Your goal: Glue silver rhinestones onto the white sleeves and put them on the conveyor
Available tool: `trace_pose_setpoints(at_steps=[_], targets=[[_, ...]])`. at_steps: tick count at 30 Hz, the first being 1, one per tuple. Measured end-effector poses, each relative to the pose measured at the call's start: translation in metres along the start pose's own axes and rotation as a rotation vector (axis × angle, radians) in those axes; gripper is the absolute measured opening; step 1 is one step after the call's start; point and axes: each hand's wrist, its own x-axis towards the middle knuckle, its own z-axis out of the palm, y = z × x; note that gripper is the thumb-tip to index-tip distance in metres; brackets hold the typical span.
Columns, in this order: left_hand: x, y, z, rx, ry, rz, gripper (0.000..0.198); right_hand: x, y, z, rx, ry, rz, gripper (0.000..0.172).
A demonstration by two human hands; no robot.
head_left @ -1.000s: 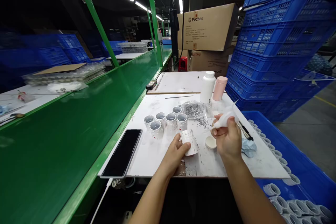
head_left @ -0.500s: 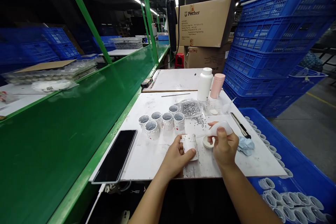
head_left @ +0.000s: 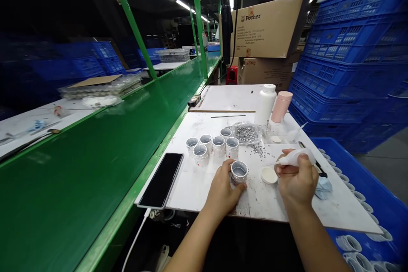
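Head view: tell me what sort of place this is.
Most likely a factory assembly workshop: a long green workbench runs into the distance, blue plastic crates stand stacked high, and a Pocher shipping carton tops a pile of boxes.

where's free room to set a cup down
Far board, between the wooden strip and white bottle, is free. So is the patch right of your right hand, below the blue cloth. Crowded around the cups and bead bag.

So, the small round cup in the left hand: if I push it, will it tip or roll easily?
The cup is probably light and stiff: its wall looks thin, yet it stays round in the left hand. Upright, like the cups nearby, it would likely slide or tip; on its side, it would probably roll.
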Motion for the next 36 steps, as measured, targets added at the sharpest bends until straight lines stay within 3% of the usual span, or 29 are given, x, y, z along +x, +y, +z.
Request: trace_pose_setpoints(at_steps=[3,5,7,8,10,14,18,23,26,36], targets=[[-0.020,-0.008,-0.028,0.153,0.079,-0.017,0.072,0.002,-0.003,-0.002,0.011,0.017,0.013,0.032],[-0.031,-0.020,-0.059,0.372,0.295,-0.107,0.055,0.005,-0.004,-0.003,0.025,0.021,0.042,0.031],[-0.034,-0.034,-0.091,0.644,0.462,-0.311,0.061,0.007,-0.005,-0.005,0.047,0.001,0.097,0.031],[-0.032,-0.040,-0.104,0.739,0.480,-0.431,0.069,0.008,-0.005,-0.006,0.058,-0.012,0.127,0.032],[-0.022,-0.051,-0.121,0.814,0.385,-0.562,0.077,0.010,-0.006,-0.007,0.074,-0.020,0.167,0.034],[-0.003,-0.057,-0.126,0.866,0.283,-0.569,0.078,0.011,-0.007,-0.008,0.068,0.012,0.165,0.031],[-0.005,-0.061,-0.132,0.809,0.256,-0.554,0.082,0.012,-0.009,-0.007,0.062,0.017,0.176,0.031],[-0.016,-0.075,-0.168,0.254,0.226,-0.447,0.083,0.012,-0.008,-0.011,0.070,0.011,0.206,0.031],[-0.022,-0.080,-0.181,0.144,0.251,-0.438,0.071,0.014,-0.006,-0.015,0.091,0.023,0.214,0.028],[-0.038,-0.080,-0.178,0.052,0.226,-0.372,0.063,0.018,-0.002,-0.022,0.151,0.035,0.250,0.018]])
